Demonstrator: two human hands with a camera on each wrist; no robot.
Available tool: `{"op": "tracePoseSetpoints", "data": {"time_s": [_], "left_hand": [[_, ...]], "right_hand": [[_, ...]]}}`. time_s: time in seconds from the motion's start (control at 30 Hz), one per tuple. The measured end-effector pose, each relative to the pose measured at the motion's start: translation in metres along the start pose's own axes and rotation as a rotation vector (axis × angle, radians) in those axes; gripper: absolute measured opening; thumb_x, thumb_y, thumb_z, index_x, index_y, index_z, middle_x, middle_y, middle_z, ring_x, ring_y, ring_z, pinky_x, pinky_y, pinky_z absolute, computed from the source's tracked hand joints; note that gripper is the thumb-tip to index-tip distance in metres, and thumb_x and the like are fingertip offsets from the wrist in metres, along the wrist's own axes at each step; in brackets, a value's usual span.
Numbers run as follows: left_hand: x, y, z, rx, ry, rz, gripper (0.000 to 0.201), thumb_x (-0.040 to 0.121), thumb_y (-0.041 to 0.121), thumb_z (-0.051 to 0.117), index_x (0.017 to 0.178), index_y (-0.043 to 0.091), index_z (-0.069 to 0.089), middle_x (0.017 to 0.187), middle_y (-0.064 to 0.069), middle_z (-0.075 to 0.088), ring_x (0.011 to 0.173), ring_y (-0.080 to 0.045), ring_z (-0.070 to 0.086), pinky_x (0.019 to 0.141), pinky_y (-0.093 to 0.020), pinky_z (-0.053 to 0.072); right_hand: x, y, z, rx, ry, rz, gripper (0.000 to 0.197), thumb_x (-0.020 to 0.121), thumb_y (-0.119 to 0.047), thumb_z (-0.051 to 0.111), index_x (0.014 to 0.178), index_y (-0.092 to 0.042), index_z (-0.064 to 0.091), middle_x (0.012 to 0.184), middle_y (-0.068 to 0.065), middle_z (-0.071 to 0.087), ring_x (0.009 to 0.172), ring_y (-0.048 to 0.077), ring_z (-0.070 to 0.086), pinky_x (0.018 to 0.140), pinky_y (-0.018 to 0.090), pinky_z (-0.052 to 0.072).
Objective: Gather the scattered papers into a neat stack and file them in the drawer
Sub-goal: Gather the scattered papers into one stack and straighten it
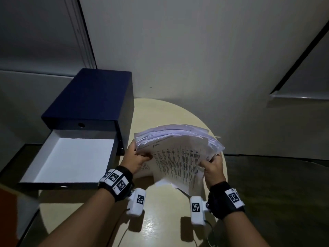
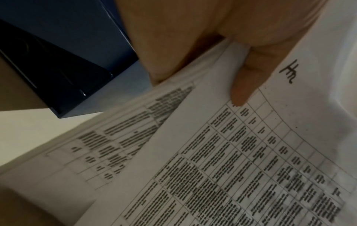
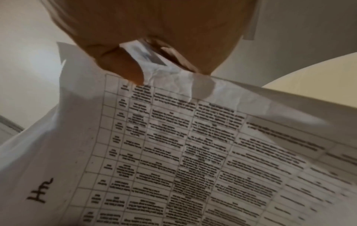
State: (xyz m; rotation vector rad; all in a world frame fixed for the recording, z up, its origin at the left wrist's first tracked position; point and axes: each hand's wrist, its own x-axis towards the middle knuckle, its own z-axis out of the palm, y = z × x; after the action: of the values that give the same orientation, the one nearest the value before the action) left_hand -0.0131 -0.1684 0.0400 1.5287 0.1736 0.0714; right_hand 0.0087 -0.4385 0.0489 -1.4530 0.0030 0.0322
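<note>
A loose bundle of printed papers [image 1: 178, 148] is lifted off the round cream table [image 1: 160, 220], held at both sides. My left hand [image 1: 138, 158] grips the left edge, thumb on the top sheet [image 2: 241, 137]. My right hand [image 1: 212, 165] pinches the right edge, crumpling the paper [image 3: 173, 137] near the thumb. The sheets are fanned and uneven. To the left stands a dark blue drawer box [image 1: 92, 97] with its lower drawer [image 1: 71, 157] pulled out, white inside and holding nothing.
The table is small and round, with its far edge close to a pale wall [image 1: 195, 50]. The drawer box sits at the table's left rim, its corner [image 2: 77, 91] just beside my left hand. Dark floor [image 1: 276, 184] lies to the right.
</note>
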Motion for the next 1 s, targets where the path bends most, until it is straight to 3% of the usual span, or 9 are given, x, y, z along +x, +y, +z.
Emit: {"op": "tracePoseSetpoints", "data": {"time_s": [0.13, 0.2, 0.37, 0.43, 0.5, 0.57, 0.7, 0.83, 1.0], "left_hand": [[0.0, -0.005, 0.003, 0.021, 0.026, 0.015, 0.071, 0.066, -0.014, 0.075, 0.13, 0.003, 0.05, 0.121, -0.015, 0.065, 0.114, -0.025, 0.062, 0.086, -0.029, 0.056], [-0.001, -0.013, 0.004, 0.027, 0.039, -0.009, 0.059, 0.074, -0.009, 0.076, 0.127, 0.008, 0.055, 0.117, -0.009, 0.068, 0.114, -0.023, 0.063, 0.088, -0.03, 0.056], [-0.007, -0.004, 0.019, 0.012, 0.161, -0.056, 0.022, 0.089, 0.008, 0.067, 0.11, 0.005, 0.064, 0.096, -0.004, 0.072, 0.095, -0.024, 0.068, 0.075, -0.025, 0.059], [-0.011, 0.001, 0.021, -0.03, 0.199, -0.056, 0.031, 0.088, 0.028, 0.067, 0.108, 0.004, 0.064, 0.095, -0.005, 0.073, 0.088, -0.02, 0.07, 0.068, -0.023, 0.059], [-0.016, -0.001, 0.019, -0.031, 0.184, -0.09, 0.046, 0.082, 0.043, 0.068, 0.111, 0.007, 0.063, 0.102, -0.006, 0.074, 0.092, -0.019, 0.071, 0.076, -0.032, 0.058], [-0.023, -0.007, 0.016, -0.049, 0.148, -0.136, 0.031, 0.084, 0.021, 0.073, 0.11, 0.014, 0.06, 0.104, -0.005, 0.071, 0.095, -0.019, 0.068, 0.082, -0.037, 0.055], [-0.027, -0.017, 0.012, -0.003, 0.121, -0.195, 0.044, 0.079, -0.021, 0.059, 0.096, 0.02, 0.054, 0.098, -0.004, 0.065, 0.098, -0.02, 0.061, 0.09, -0.044, 0.05], [-0.024, -0.015, 0.012, -0.056, 0.133, -0.117, 0.054, 0.07, -0.028, 0.058, 0.097, 0.019, 0.055, 0.097, -0.007, 0.064, 0.097, -0.021, 0.061, 0.088, -0.044, 0.051], [-0.025, -0.007, 0.007, -0.153, 0.086, -0.11, 0.059, 0.053, -0.006, 0.058, 0.105, 0.021, 0.055, 0.093, -0.006, 0.067, 0.092, -0.021, 0.065, 0.073, -0.038, 0.054]], "right_hand": [[0.003, 0.009, -0.001, -0.095, -0.02, 0.041, 0.065, 0.07, 0.002, 0.063, 0.131, -0.003, 0.043, 0.113, 0.032, 0.062, 0.104, 0.045, 0.064, 0.09, 0.06, 0.054], [-0.001, 0.022, 0.001, -0.263, -0.008, 0.118, 0.05, 0.077, -0.002, 0.065, 0.124, -0.01, 0.051, 0.108, 0.021, 0.068, 0.1, 0.037, 0.067, 0.092, 0.062, 0.053], [-0.007, 0.031, 0.012, -0.317, 0.122, 0.134, 0.025, 0.095, -0.028, 0.063, 0.117, -0.017, 0.062, 0.111, -0.001, 0.073, 0.106, 0.016, 0.068, 0.097, 0.046, 0.055], [-0.008, 0.025, 0.014, -0.231, 0.153, 0.13, 0.016, 0.096, -0.022, 0.061, 0.111, -0.019, 0.06, 0.107, 0.001, 0.071, 0.101, 0.017, 0.067, 0.091, 0.042, 0.057], [-0.014, 0.02, 0.013, -0.18, 0.133, 0.11, 0.025, 0.095, -0.005, 0.058, 0.114, -0.021, 0.054, 0.103, -0.003, 0.067, 0.097, 0.012, 0.065, 0.08, 0.025, 0.057], [-0.021, 0.029, 0.012, -0.217, 0.081, 0.117, 0.042, 0.091, 0.007, 0.057, 0.124, -0.018, 0.047, 0.102, -0.007, 0.064, 0.1, 0.009, 0.062, 0.068, 0.01, 0.052], [-0.031, 0.043, 0.009, -0.174, 0.044, 0.157, 0.061, 0.084, 0.012, 0.056, 0.136, -0.016, 0.039, 0.112, 0.004, 0.062, 0.113, 0.028, 0.059, 0.075, 0.026, 0.053], [-0.035, 0.029, 0.012, -0.047, 0.041, 0.092, 0.075, 0.076, 0.019, 0.052, 0.127, -0.031, 0.032, 0.106, 0.003, 0.058, 0.099, 0.016, 0.059, 0.066, 0.024, 0.056], [-0.029, 0.025, 0.007, 0.007, 0.051, 0.039, 0.08, 0.069, 0.012, 0.053, 0.133, -0.033, 0.034, 0.112, 0.01, 0.057, 0.108, 0.03, 0.059, 0.078, 0.044, 0.056]]}}
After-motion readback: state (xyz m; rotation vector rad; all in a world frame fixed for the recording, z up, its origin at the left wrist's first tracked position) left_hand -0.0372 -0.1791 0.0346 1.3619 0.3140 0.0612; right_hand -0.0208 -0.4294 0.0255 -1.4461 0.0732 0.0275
